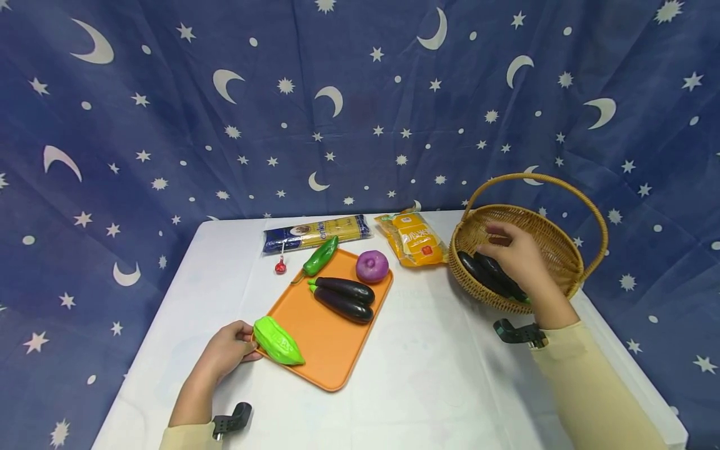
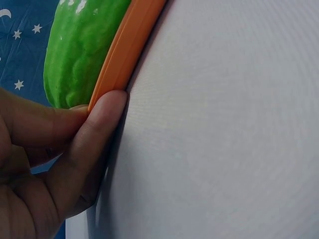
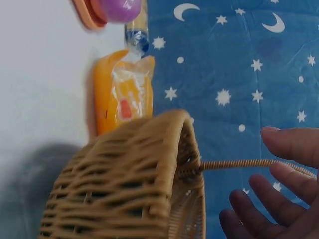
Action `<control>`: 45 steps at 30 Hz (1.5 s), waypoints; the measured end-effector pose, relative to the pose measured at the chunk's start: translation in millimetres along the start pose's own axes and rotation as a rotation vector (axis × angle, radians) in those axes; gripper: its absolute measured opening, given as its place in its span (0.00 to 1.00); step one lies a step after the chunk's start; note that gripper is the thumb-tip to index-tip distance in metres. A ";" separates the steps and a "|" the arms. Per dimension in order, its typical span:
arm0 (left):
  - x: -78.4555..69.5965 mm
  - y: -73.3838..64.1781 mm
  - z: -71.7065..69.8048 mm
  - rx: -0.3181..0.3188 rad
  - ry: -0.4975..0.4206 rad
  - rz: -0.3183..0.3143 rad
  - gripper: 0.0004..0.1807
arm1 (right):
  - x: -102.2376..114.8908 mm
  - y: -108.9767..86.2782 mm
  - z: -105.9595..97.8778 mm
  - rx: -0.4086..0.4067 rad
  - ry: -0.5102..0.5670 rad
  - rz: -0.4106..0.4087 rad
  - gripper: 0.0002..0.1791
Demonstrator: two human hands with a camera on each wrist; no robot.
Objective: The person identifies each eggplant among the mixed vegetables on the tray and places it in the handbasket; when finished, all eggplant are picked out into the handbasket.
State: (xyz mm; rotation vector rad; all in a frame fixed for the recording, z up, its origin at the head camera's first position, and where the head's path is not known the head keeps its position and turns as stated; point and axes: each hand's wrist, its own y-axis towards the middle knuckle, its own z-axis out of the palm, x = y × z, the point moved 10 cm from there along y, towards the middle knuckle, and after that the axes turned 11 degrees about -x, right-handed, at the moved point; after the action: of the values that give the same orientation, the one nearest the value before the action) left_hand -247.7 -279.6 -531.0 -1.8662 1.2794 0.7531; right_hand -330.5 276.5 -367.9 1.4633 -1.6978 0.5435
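Observation:
My left hand pinches the near-left corner of an orange tray, thumb and finger on its rim in the left wrist view. Beside those fingers lies a light green bitter melon on the tray. The tray also bears two eggplants, a purple onion and a green pepper across its far-left edge. Over the wicker basket hovers my right hand, fingers loosely spread and holding nothing in the right wrist view. Dark eggplants lie inside the basket, partly hidden by that hand.
Behind the tray lies a blue and yellow pasta packet. An orange food bag sits between tray and basket. A small red object rests left of the pepper. The basket's tall handle arches upward. A starry blue cloth hangs behind the white table.

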 end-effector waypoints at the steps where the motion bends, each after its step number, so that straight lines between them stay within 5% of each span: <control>1: 0.0 -0.1 -0.1 -0.001 0.001 0.000 0.15 | 2.2 -0.5 1.7 0.003 0.005 -0.003 0.34; 19: -1.9 -1.5 -0.8 -0.008 0.007 0.003 0.14 | 48.8 -8.7 38.0 0.068 0.017 -0.072 0.33; 30: -4.0 -1.2 0.0 0.006 -0.025 0.010 0.14 | 63.9 -11.2 51.9 0.082 0.017 -0.101 0.30; 45: -4.5 -3.2 -1.7 0.008 -0.012 0.008 0.14 | 81.7 -23.7 96.9 0.173 -0.020 -0.118 0.32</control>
State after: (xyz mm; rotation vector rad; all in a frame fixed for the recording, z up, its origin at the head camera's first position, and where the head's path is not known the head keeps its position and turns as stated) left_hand -246.1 -278.0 -525.6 -1.8488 1.2816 0.7610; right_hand -336.4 147.8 -363.1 1.6852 -1.5999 0.6253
